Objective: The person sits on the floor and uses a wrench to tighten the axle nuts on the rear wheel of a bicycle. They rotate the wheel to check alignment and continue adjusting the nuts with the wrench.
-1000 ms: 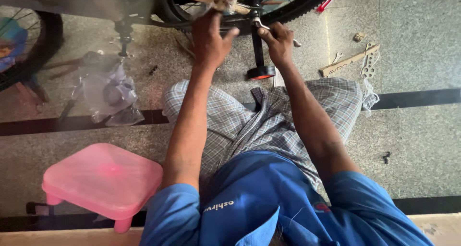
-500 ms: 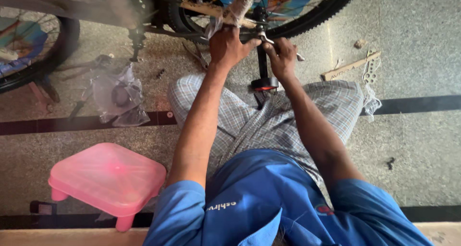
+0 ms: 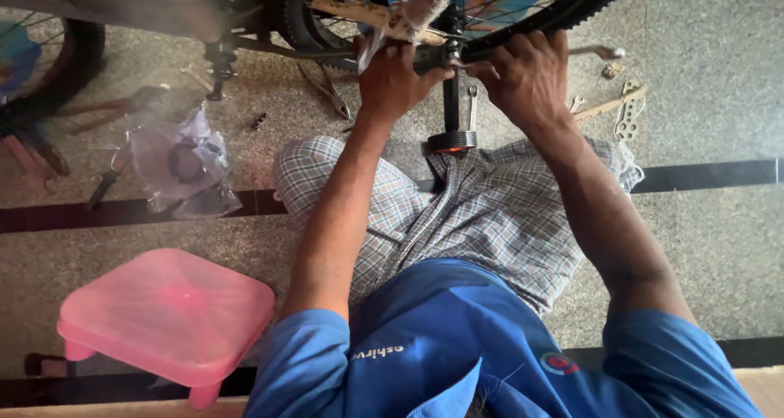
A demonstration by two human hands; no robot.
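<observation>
A bicycle stands in front of me, its rear tyre [image 3: 572, 10] at the top and its black kickstand [image 3: 452, 112] reaching down to the floor. My left hand [image 3: 396, 79] is closed around a paper-wrapped frame tube [image 3: 371, 14] near the wheel hub. Just right of the kickstand, my right hand [image 3: 527, 75] is closed on a metal spanner [image 3: 606, 52]. The spanner's end sticks out to the right of my fist. The hub itself is hidden behind my hands.
A pink plastic stool [image 3: 163, 312] stands at lower left. On the stone floor lie a clear plastic bag [image 3: 184, 161], pliers [image 3: 327, 90], a small spanner [image 3: 473, 104], a wooden strip [image 3: 608, 106] and a metal bracket [image 3: 627, 122]. The other wheel [image 3: 77, 63] is at far left.
My left hand went from loosely raised under the frame to gripping the wrapped tube. My right hand stayed by the hub on the spanner. The view has drawn nearer to the bicycle.
</observation>
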